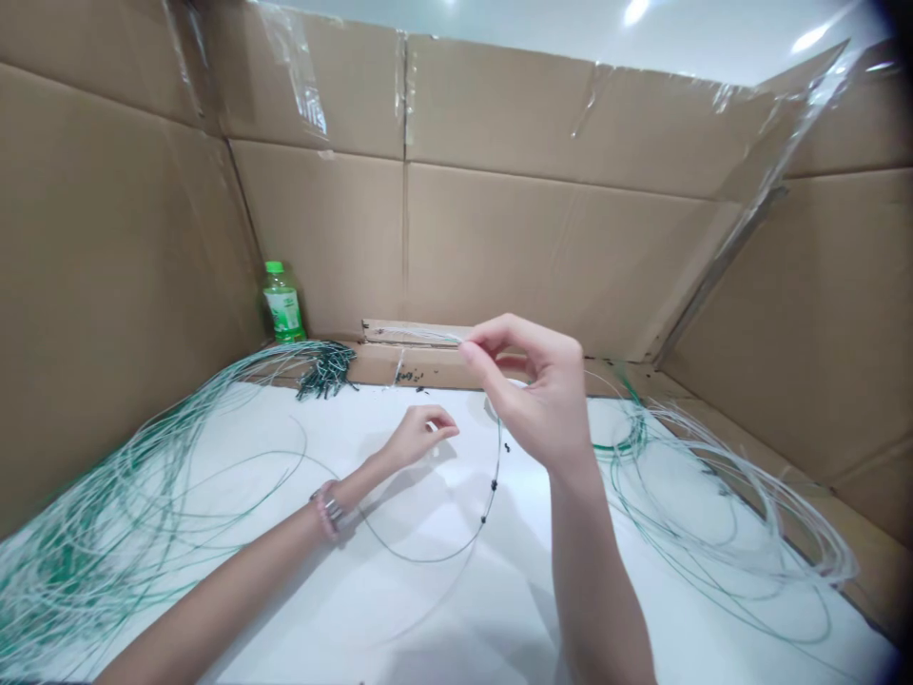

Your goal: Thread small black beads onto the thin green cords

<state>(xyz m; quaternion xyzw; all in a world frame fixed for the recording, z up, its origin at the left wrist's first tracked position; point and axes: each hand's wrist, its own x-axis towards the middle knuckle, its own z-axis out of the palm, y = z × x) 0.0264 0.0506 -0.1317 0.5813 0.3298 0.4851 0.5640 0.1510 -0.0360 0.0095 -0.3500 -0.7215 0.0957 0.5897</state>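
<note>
My right hand [538, 390] is raised above the far edge of the white tabletop, thumb and forefinger pinched. Thin whitish strands [428, 333] run leftward from those fingertips in front of a cardboard strip. Lower and to the left, my left hand [420, 435] hovers over the surface with thumb and forefinger drawn together; whatever is between them is too small to make out. Below my right hand hangs a thin green wire [442, 559] with black beads [494, 485] on it, curving round under my left wrist. A white rounded object [491, 407] is mostly hidden behind my right hand.
Cardboard walls [499, 247] enclose the white tabletop [428, 618]. Green and white wires [106, 533] pile up on the left, their dark ends [326, 369] bunched at the back. More coiled wires [770, 514] lie right. A green-capped bottle [283, 304] stands in the back left corner. Small black bits [408, 377] dot the ledge.
</note>
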